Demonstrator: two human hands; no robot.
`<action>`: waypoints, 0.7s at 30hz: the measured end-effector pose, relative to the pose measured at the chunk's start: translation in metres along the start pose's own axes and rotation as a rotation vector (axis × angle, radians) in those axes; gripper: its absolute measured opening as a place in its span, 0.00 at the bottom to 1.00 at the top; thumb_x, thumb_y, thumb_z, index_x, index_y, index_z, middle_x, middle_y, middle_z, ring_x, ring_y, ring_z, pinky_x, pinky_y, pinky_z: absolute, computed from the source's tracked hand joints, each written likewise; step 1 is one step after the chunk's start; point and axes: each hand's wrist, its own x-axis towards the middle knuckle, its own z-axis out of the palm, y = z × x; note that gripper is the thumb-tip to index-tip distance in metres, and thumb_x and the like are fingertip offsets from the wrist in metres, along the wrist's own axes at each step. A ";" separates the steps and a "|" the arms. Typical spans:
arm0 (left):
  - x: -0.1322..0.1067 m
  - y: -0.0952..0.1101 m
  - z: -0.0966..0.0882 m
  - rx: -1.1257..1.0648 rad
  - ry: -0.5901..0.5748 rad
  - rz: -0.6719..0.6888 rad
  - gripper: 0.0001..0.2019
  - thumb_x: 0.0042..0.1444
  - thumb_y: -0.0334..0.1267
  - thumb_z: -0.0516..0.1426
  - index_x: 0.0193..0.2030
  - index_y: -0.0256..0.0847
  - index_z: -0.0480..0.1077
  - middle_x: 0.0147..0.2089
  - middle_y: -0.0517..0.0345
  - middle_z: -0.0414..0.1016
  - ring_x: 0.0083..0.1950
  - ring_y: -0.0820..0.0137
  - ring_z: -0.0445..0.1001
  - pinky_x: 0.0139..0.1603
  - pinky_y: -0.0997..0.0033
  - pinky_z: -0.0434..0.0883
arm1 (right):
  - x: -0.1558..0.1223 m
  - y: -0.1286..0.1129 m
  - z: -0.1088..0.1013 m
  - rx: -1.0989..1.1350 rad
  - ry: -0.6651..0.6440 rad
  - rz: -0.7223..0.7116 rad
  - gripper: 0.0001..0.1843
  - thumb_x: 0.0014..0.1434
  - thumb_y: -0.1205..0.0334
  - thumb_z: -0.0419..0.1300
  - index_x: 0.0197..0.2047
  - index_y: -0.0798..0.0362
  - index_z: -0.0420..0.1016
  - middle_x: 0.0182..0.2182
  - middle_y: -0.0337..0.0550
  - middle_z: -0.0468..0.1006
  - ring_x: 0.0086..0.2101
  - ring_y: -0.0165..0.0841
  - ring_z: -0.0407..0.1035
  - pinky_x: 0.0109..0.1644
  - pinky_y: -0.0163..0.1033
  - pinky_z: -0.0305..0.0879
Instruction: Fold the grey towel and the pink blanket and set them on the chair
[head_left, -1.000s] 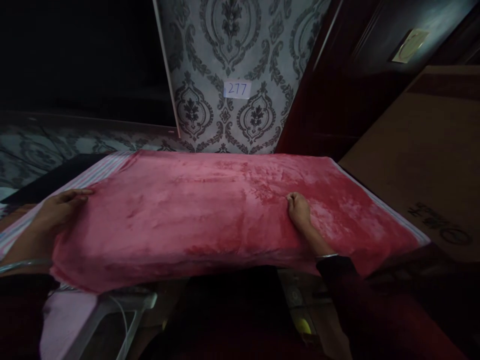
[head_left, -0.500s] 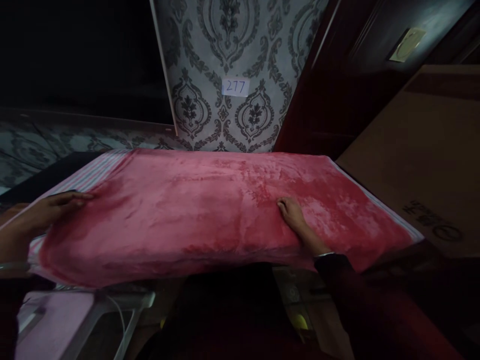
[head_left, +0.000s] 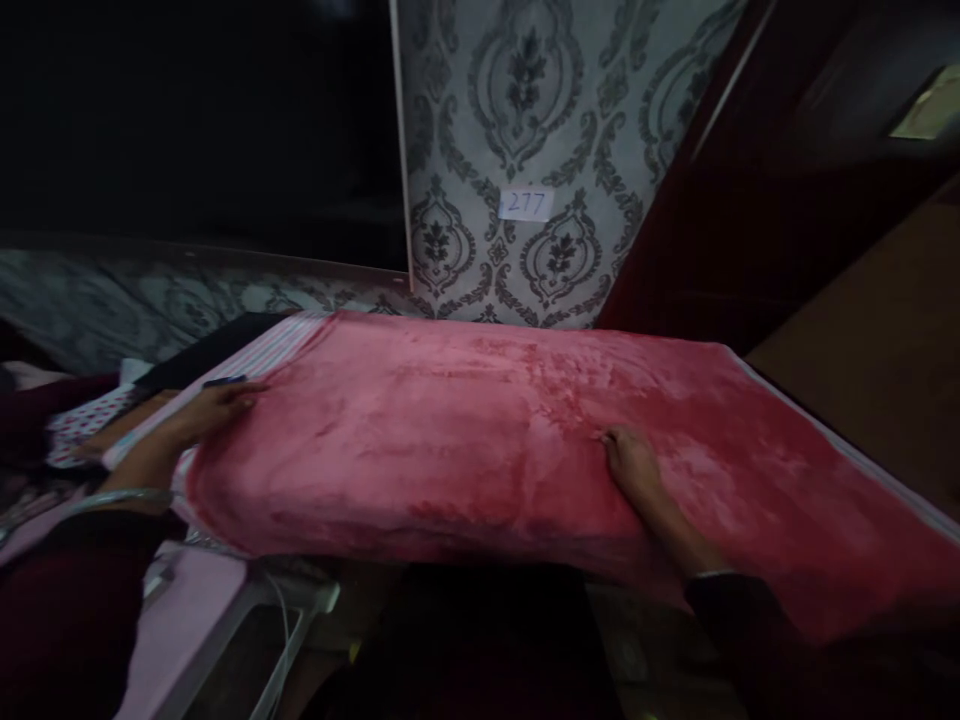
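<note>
A red cloth lies spread across the middle of the view, its near side hanging down in front of the person. The two hands are well apart. The left hand rests at the cloth's left edge, one finger stretched out over it; I cannot tell whether it grips the edge. The right hand is on the cloth right of the middle, fingers curled in (whether they pinch a fold, I cannot tell). Striped fabric shows along the left edge, beside a strip of dark worktop. Behind stand a patterned wall with a paper label reading 277, and a dark screen.
</note>
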 end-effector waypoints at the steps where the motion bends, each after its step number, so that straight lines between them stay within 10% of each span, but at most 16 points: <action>1: -0.001 0.000 -0.001 -0.002 0.012 0.001 0.36 0.45 0.61 0.60 0.52 0.30 0.77 0.59 0.39 0.78 0.60 0.57 0.75 0.59 0.64 0.73 | 0.000 0.002 0.000 0.018 0.031 0.007 0.15 0.65 0.61 0.48 0.36 0.52 0.76 0.37 0.54 0.80 0.41 0.45 0.73 0.48 0.47 0.69; 21: -0.008 -0.005 0.002 0.199 0.245 0.133 0.19 0.54 0.37 0.52 0.48 0.38 0.80 0.38 0.51 0.78 0.51 0.59 0.76 0.59 0.61 0.71 | 0.008 -0.026 -0.067 0.013 -0.050 0.127 0.15 0.55 0.45 0.44 0.33 0.45 0.63 0.38 0.61 0.79 0.44 0.57 0.75 0.52 0.60 0.70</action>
